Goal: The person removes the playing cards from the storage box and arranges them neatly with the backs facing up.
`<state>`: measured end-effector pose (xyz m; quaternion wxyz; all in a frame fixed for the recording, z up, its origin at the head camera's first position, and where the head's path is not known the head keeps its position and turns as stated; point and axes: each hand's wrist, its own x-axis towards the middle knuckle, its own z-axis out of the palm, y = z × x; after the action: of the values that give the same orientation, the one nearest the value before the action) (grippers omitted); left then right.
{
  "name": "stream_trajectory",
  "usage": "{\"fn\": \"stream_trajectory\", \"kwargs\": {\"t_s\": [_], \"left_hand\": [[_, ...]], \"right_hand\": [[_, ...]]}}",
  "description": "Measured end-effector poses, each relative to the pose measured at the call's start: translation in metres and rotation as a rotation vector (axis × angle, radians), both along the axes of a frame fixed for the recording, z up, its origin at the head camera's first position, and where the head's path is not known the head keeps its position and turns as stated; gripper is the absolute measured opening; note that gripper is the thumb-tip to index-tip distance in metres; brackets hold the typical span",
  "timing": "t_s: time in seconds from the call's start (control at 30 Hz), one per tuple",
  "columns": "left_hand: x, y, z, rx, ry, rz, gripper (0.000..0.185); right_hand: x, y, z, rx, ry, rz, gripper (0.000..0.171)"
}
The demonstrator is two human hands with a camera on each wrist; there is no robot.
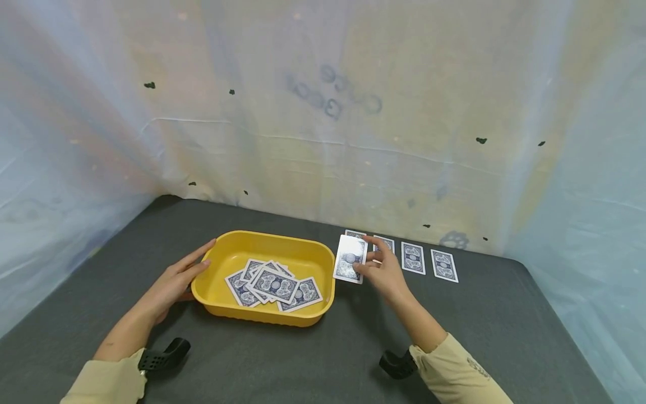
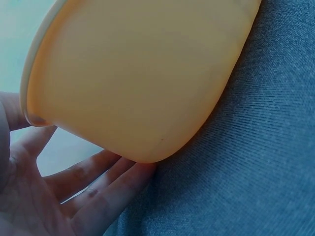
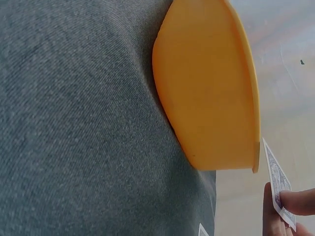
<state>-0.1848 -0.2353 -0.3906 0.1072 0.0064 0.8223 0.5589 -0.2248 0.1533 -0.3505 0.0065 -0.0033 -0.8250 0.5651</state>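
Observation:
My left hand (image 1: 171, 286) holds a yellow plastic tub (image 1: 275, 245) by its left end. In the left wrist view the thumb side is at the rim, while the other fingers (image 2: 106, 196) touch the outer wall lower down. Several playing cards (image 1: 275, 284) lie in a loose, overlapping pile inside, patterned backs up. Between thumb and fingers, my right hand (image 1: 386, 272) pinches one playing card (image 1: 348, 259) just off the tub's right end. The right wrist view shows that card (image 3: 276, 179) tilted, close by the rim, clear of the table.
Behind and right of the right hand, several cards lie back up in a row, among them a card (image 1: 413, 258) and the rightmost card (image 1: 444, 265). A dark grey cloth (image 1: 282, 365) covers the table. Pale plastic sheeting (image 1: 323, 168) hangs behind and at both sides.

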Motion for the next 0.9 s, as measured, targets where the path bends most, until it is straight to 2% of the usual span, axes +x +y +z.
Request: {"fn": "stream_trajectory", "kwargs": {"t_s": [0.27, 0.57, 0.9], "left_hand": [[0.0, 0.001, 0.0, -0.01, -0.009, 0.001, 0.064], [0.0, 0.0, -0.001, 0.027, 0.007, -0.017, 0.063], [-0.001, -0.001, -0.002, 0.016, 0.005, -0.01, 0.063]], "right_hand": [[-0.001, 0.006, -0.004, 0.016, 0.009, -0.005, 0.061], [-0.006, 0.011, -0.017, 0.065, -0.003, -0.021, 0.063], [-0.011, 0.012, -0.027, 0.092, -0.024, -0.025, 0.062]]}}
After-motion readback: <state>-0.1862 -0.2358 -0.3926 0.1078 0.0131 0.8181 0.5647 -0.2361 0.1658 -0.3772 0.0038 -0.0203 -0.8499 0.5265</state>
